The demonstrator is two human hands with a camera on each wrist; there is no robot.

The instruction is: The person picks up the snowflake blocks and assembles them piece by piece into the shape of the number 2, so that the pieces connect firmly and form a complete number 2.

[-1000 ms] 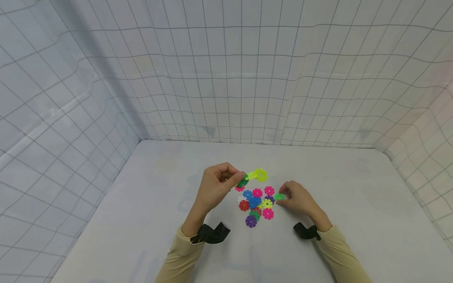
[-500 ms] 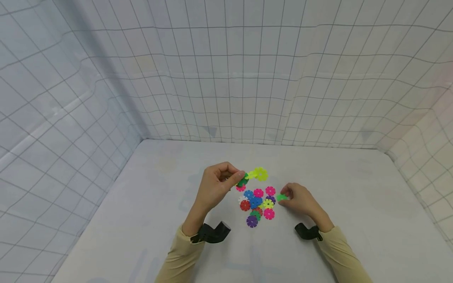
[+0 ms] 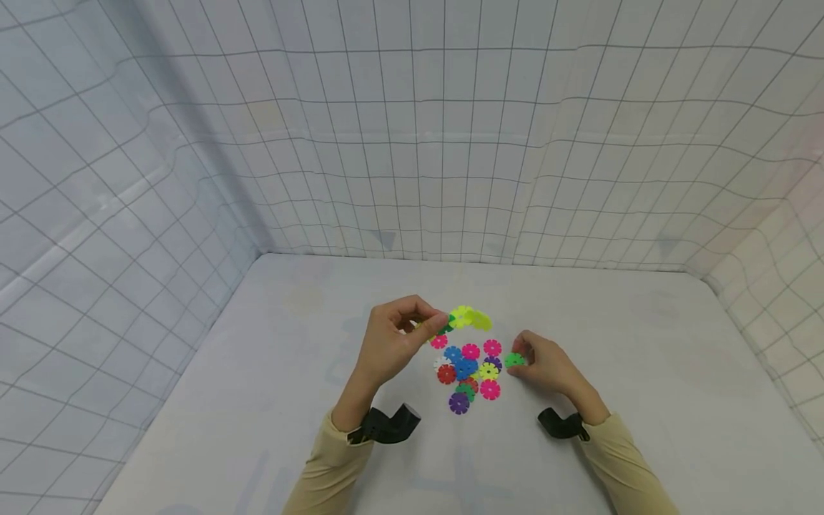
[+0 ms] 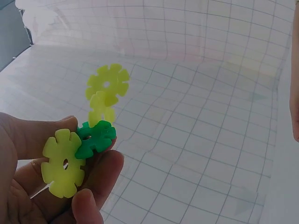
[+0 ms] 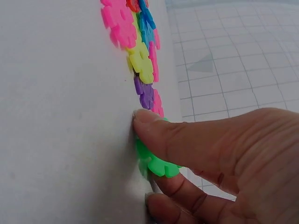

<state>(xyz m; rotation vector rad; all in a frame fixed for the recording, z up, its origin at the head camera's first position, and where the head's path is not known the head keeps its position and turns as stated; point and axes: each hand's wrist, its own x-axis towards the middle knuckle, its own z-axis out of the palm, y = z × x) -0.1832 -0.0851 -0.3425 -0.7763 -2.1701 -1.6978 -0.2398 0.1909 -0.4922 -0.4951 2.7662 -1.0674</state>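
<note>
Since a second ago the left hand [image 3: 390, 336] has turned its chain of discs [image 3: 465, 318] a little, so the yellow discs at its far end now sit closer together and nearer the fingertips, while the right hand [image 3: 546, 363] has edged slightly up and toward the pile with its bright green disc [image 3: 514, 360]. Held above the white table [image 3: 644, 372], the left hand has its fingers curled, thumb and fingertips pinching the near end of the chain; the left wrist view shows a pale yellow disc [image 4: 63, 163] and a dark green disc [image 4: 95, 138] between the fingers, with two more yellow discs [image 4: 106, 88] sticking out beyond them. The right hand rests low on the table, just to the right of the pile, fingers bent and thumb pressing the bright green disc, which lies against the table surface between thumb and forefinger. The pile of loose discs [image 3: 470, 372], pink, blue, red, purple, yellow and green, lies on the table between the two hands. Both forearms wear tan sleeves [image 3: 322, 465] with black wrist mounts [image 3: 386, 423].
</note>
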